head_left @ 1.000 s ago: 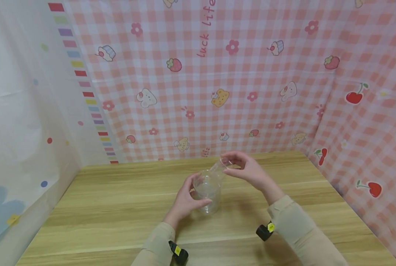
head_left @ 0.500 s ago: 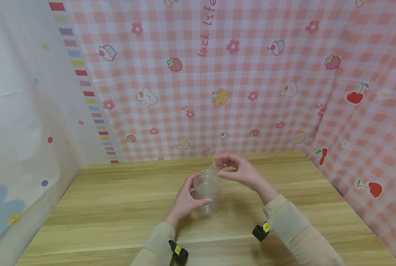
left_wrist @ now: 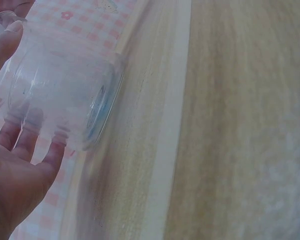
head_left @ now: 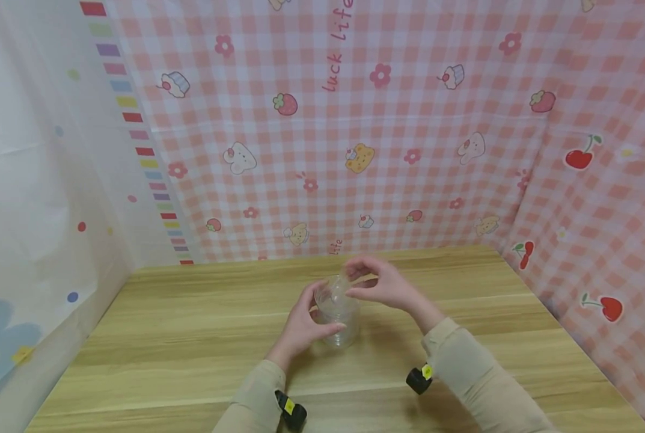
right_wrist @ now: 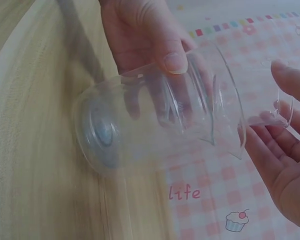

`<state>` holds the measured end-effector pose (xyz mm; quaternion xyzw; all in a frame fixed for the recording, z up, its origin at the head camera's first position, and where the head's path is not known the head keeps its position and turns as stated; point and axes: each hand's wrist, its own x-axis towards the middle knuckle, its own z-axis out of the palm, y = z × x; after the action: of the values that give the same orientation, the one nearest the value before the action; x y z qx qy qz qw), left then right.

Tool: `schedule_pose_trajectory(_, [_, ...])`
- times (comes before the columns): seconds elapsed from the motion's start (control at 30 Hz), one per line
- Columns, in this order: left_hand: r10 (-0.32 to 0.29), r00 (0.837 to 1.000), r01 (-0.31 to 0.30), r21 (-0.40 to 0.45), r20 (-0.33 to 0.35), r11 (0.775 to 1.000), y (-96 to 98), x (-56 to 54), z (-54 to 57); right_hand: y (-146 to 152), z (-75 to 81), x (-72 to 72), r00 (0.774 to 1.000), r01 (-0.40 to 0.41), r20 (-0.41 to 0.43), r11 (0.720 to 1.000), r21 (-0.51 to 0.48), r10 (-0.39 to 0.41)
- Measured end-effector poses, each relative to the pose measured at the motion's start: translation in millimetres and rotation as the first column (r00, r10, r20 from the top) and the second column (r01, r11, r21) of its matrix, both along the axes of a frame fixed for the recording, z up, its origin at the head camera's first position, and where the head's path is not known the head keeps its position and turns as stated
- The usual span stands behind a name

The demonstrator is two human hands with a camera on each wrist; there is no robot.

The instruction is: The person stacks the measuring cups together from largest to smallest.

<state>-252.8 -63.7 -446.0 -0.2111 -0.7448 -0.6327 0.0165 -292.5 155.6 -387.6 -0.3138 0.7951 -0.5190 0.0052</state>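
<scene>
A large clear beaker (head_left: pixel 339 334) stands upright on the wooden table. My left hand (head_left: pixel 303 325) grips its side, thumb at the front and fingers curled round the far side. In the right wrist view, a second rim with a pouring lip shows inside the large beaker (right_wrist: pixel 140 145), seemingly another clear vessel nested there. A smaller clear beaker (head_left: pixel 341 290) tilts into the mouth, its lower end inside. Fingers and thumb of my right hand (head_left: pixel 382 285) hold this smaller beaker near its rim. Transparency blurs how deep it sits.
Behind the wood-grain table (head_left: pixel 192 337) hangs a pink checked cloth (head_left: pixel 311 138), with more cloth on the right and a white one (head_left: pixel 30 150) on the left. Black wrist cameras hang below both sleeves, the right one (head_left: pixel 419 380) over the table.
My right hand has moved left and slightly down, bringing the smaller beaker from beside the large one's rim into its mouth. My left hand and the large beaker stay put.
</scene>
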Motion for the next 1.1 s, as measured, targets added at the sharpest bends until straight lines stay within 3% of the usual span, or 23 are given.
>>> schedule_pose_trajectory(0.5, [0.002, 1.000, -0.002, 0.019, 0.014, 1.000, 0.0, 0.8, 0.0, -10, -2.4, 2.8, 0.989, -0.022, -0.139, 0.987, 0.161, 0.044])
schedule_pose_trajectory(1.1, [0.022, 1.000, -0.022, 0.009, 0.014, 1.000, 0.1, 1.3, 0.3, -14, -0.1, 4.6, 0.978, -0.037, -0.184, 0.958, 0.285, 0.093])
